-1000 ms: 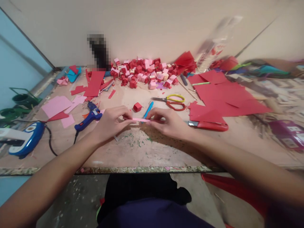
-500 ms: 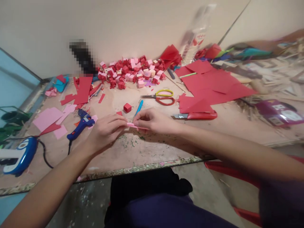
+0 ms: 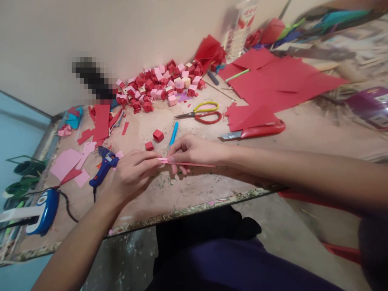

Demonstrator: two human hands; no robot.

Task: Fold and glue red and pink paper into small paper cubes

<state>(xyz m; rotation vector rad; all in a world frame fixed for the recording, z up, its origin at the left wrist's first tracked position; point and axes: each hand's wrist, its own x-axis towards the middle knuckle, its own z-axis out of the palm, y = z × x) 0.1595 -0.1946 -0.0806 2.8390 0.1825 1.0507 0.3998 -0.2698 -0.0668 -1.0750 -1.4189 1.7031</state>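
Observation:
A narrow pink paper strip (image 3: 198, 164) stretches between my hands above the table. My left hand (image 3: 135, 169) pinches its left end, thumb and fingers together. Close beside it, my right hand (image 3: 186, 153) grips the strip between thumb and forefinger, and the strip's tail runs out to the right under the wrist. Just beyond my fingers lie two small red paper cubes (image 3: 158, 135) and a blue pen-like stick (image 3: 173, 133). Scissors (image 3: 203, 113) with yellow and red handles rest farther back.
A heap of pink and red paper cubes (image 3: 151, 87) lies against the wall. Red paper sheets (image 3: 281, 81) and a red utility knife (image 3: 260, 130) are on the right. To the left are a blue glue gun (image 3: 104, 167), its cord and pink paper pieces (image 3: 65, 163). A plastic bottle (image 3: 239, 32) stands behind.
The camera view has tilted and shifted. My hands stay close together on the pink strip; more of its tail now shows to the right of my right hand.

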